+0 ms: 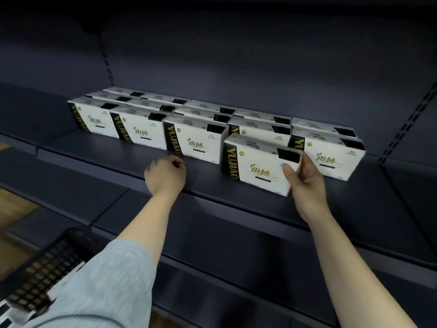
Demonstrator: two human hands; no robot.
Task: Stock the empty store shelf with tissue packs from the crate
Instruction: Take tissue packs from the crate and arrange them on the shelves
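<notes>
Several white tissue packs (151,131) with black-and-gold "YUJIAO" bands stand in rows on the dark shelf (113,147). One pack (255,162) stands further forward than the rest, near the shelf's front edge. My right hand (305,183) grips its right end, thumb on the front face and fingers behind the side. My left hand (165,174) hovers over the shelf's front edge, left of that pack, with its fingers curled and nothing in it. The black crate (47,263) is at the lower left, with more packs (9,311) partly visible in it.
A lower dark shelf (236,233) juts out beneath the stocked one. Slotted uprights (107,62) run up the back panel at left and right. The stocked shelf has bare board to the left of the packs and at its far right end.
</notes>
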